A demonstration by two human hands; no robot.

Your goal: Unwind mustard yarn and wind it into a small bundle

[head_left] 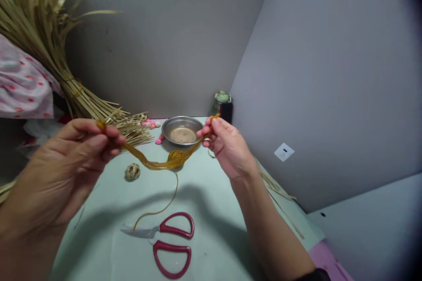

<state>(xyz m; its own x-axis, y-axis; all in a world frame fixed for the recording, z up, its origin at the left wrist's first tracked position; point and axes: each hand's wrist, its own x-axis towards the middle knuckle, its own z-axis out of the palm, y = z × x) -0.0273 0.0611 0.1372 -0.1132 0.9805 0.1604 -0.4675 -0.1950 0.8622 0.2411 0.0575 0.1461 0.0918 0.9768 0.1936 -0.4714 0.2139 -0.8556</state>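
Observation:
A hank of golden-brown cord [149, 164] hangs in a slack curve between my two hands. My left hand [74, 158] pinches one end of it, at the left over the table. The other end is pinched between the thumb and fingers of my right hand [227, 147], near the metal bowl. Behind the sagging cord sits a ball of the same cord [176, 156]. A loose strand [174, 191] curves across the table to the scissors blades. Red-handled scissors [172, 246] lie below, their handles apart. To the left rests a small woven ball [132, 171].
A metal bowl [182, 119] stands at the back, with pink pieces [150, 124] beside it. A large bundle of dried straw [52, 48] and a dotted cloth [24, 81] are at left. A green-lidded jar [222, 96] and a dark phone-like object [226, 112] stand near the wall corner.

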